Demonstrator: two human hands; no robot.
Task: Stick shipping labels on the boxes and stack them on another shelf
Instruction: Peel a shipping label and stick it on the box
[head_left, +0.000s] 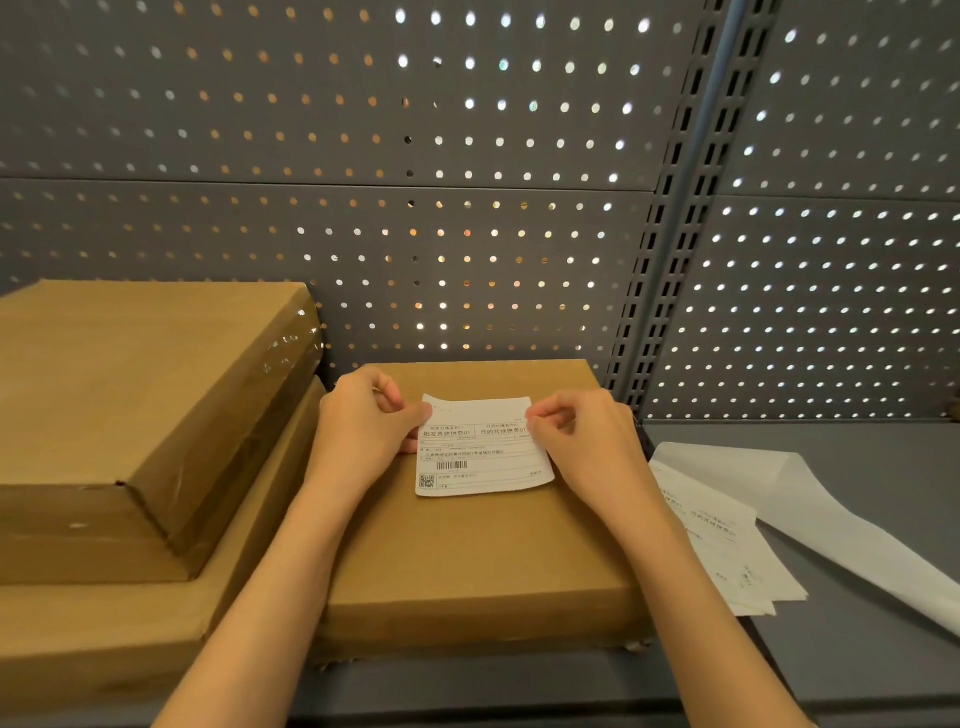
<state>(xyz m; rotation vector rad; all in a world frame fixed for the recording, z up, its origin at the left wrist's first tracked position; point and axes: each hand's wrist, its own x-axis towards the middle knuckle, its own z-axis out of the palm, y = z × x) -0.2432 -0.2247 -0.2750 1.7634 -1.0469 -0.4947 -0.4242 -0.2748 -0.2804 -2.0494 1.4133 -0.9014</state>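
Left hand (363, 431): grip pinched the left edge of the shipping label (480, 447), fingers curled.
Right hand (582, 441): grip pinched the label's upper right corner, fingers curled.
Shipping label: lay print-up on the middle box (467, 551), toward its back edge.
Middle box: flat on the grey shelf (857, 660), mid-width, close to the front edge.
Stacked boxes (130, 415): two, at the shelf's left end, just beside the middle box.
Label sheets (727, 551): on the shelf, right of the middle box.
Pegboard panel (363, 156): along the shelf's back edge.
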